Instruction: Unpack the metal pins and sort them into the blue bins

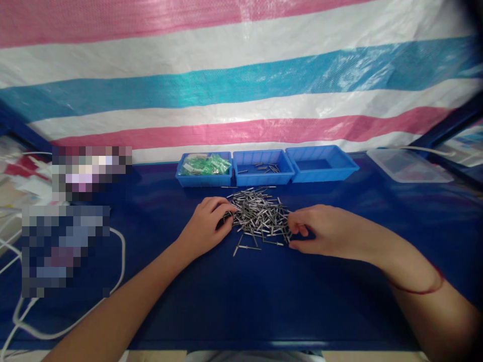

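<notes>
A loose heap of silvery pop rivets (pixel 260 213) lies on the dark blue table, with a few stray ones at its near edge. At the heap's left side rests my left hand (pixel 209 223), fingers bent and thumb apart, the fingertips touching the outer rivets. My right hand (pixel 320 229) is at the right side, its fingers curled and its thumb held apart below them, tips against the heap's edge. I see no rivet clearly held in either hand.
Behind the heap stand three blue bins: a left bin (pixel 204 181) with green plastic packets, a middle bin (pixel 264 178) with several rivets, and a right bin (pixel 326 174). A clear plastic lid (pixel 411 166) lies at right. White cables (pixel 123 251) and blurred-out items are at left.
</notes>
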`<state>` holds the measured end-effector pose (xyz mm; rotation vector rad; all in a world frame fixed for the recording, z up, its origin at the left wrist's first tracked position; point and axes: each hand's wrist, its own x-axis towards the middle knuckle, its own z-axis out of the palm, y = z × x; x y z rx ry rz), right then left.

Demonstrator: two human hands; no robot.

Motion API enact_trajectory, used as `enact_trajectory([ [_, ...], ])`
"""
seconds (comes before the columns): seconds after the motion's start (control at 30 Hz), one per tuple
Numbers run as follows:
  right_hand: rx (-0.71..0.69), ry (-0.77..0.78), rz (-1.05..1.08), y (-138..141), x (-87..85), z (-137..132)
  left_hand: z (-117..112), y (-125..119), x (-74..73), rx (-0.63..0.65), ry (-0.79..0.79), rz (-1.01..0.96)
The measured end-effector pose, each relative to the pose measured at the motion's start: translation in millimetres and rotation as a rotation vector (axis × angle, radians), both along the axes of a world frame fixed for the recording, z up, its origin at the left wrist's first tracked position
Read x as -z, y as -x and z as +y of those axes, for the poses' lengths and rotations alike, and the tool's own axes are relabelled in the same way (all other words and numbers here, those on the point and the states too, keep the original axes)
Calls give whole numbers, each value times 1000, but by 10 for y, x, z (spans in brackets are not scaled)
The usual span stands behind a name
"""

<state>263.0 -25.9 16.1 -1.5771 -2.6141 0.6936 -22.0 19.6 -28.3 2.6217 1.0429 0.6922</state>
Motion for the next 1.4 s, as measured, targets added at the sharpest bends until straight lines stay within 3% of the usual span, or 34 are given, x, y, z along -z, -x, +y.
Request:
enact_trajectory([
  [0.33,-45,-120,84,-87,143,16,4,6,4,11,-1,-13],
  [0.5,51,4,183,-196,25,-34,-101,-45,-106,-153,-87,-60],
  [0.57,55,32,291,-122,-61,-81,-198,-90,-177,-161,-70,-137],
  [0.63,90,-18,468,47,-111,-137,-316,-147,-241,-59,-10,-232],
  [0.7,93,-31,574,264,-105,-192,-430,-202,-284,50,64,-299],
  [0.8,66,-35,631,532,-19,-250,-534,-255,-303,111,137,-347],
  [0.97,148,-45,752,670,137,-264,-526,-251,-291,44,183,-372],
  [1.23,237,228,952,724,186,-257,-505,-223,-299,-31,193,-429],
  [1.4,292,190,1017,761,243,-251,-496,-227,-292,-34,220,-453],
])
